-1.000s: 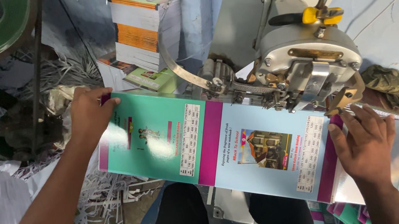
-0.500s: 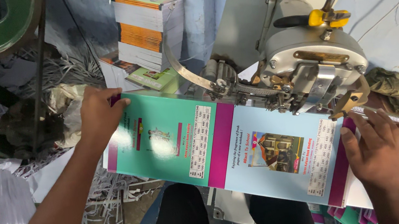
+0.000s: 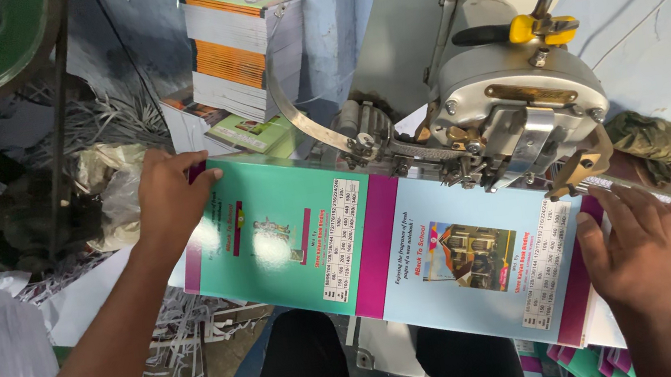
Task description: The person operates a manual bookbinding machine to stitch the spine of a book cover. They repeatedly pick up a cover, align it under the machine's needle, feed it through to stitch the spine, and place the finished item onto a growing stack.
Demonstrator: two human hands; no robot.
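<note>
Your left hand (image 3: 166, 199): grips the far-left edge of the long cover sheet (image 3: 379, 252).
Your right hand (image 3: 634, 247): lies flat on its right end.
Stitching machine (image 3: 518, 115): stands over the sheet's upper edge.

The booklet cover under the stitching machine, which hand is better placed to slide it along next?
Probably the left hand: it grips the booklet cover's free teal end, away from the stitching machine. The right hand lies flat on the other end, close beside the machine head, better for steadying.
</note>
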